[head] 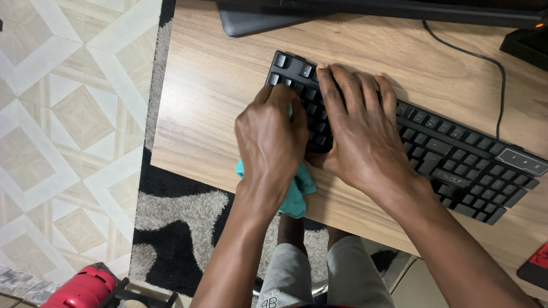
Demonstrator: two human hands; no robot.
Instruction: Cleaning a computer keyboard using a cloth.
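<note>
One soft, light teal cloth (pixel 298 191) is bunched in the closed left hand (pixel 271 137) at the black keyboard's (pixel 456 157) nine-o'clock end, steadied flat by the open right hand (pixel 359 134).

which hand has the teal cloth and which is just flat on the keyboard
The left hand grips the teal cloth at the black keyboard's left end; the right hand lies flat on the keys, holding nothing.

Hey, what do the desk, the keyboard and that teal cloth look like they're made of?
Desk: likely wood-look laminate, matte, with a printed-looking light grain.
Keyboard: seems black plastic, matte keys with a faint sheen.
Cloth: soft teal fabric, maybe microfibre, bunched in folds under the left hand.
</note>
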